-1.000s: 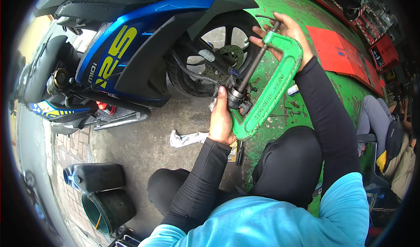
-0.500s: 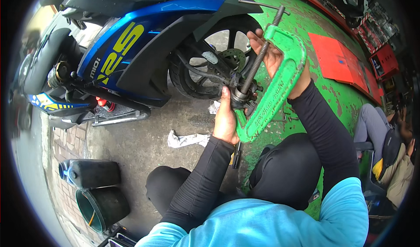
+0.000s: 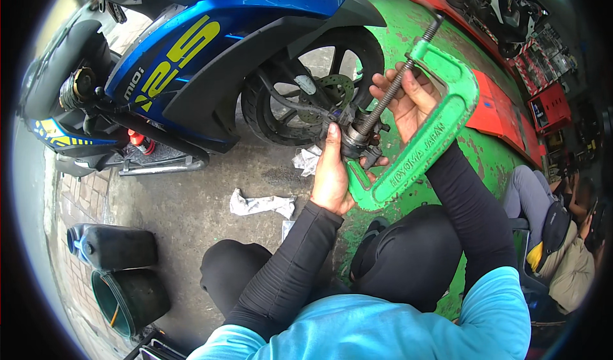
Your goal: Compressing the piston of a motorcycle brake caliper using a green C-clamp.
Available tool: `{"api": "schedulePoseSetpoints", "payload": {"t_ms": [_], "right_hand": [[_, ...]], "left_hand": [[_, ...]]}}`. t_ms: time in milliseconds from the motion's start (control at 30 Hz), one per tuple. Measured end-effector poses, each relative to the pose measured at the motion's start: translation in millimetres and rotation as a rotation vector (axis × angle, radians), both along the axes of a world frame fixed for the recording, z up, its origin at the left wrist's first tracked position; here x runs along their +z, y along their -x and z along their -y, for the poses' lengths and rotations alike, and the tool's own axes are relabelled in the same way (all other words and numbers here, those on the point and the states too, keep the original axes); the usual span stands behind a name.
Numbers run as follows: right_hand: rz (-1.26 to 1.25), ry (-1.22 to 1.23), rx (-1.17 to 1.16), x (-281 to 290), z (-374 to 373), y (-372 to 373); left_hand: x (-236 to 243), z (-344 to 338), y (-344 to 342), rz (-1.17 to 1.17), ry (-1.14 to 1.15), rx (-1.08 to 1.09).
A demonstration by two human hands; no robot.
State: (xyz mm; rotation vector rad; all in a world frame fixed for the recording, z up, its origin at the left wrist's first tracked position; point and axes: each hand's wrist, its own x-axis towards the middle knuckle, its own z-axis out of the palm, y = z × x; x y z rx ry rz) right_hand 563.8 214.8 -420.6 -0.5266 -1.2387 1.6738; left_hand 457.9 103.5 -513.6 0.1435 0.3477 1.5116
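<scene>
A green C-clamp (image 3: 418, 162) slants across the middle, the tip of its threaded screw (image 3: 389, 97) against a dark, greasy brake caliper (image 3: 357, 142) in its lower jaw. My left hand (image 3: 332, 181) is closed round the caliper and the clamp's lower end, thumb up along the caliper's side. Inside the clamp's frame, my right hand (image 3: 408, 101) has its fingers and thumb curled on either side of the screw. The frame covers part of my right wrist. At the screw's top the handle bar is blurred.
Ahead stands a blue and black scooter (image 3: 211, 60), its front wheel (image 3: 319, 92) behind the caliper. White rags (image 3: 262, 205) lie on the floor. At left are a dark jerrycan (image 3: 121, 245) and a bucket (image 3: 137, 302). Another person (image 3: 549, 232) sits at right, near red ramps (image 3: 504, 114).
The clamp has shifted right in the view, and its handle bar has turned from clearly visible to blurred. My right fingers have curled closer around the screw. The left hand keeps its hold.
</scene>
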Motion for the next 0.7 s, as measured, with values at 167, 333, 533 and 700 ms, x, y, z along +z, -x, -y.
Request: {"api": "schedulePoseSetpoints", "payload": {"t_ms": [167, 333, 533, 700], "right_hand": [[-0.118, 0.113, 0.138, 1, 4, 1], [-0.173, 0.159, 0.093, 3, 0, 8], [-0.074, 0.067, -0.086, 0, -5, 14], [0.036, -0.012, 0.042, 7, -2, 16]], "left_hand": [[9, 0, -3, 0.034, -0.043, -0.017], [17, -4, -9, 0.088, -0.042, 0.042], [22, -7, -11, 0.093, -0.006, 0.039], [18, -7, -11, 0.086, 0.042, 0.037]]}}
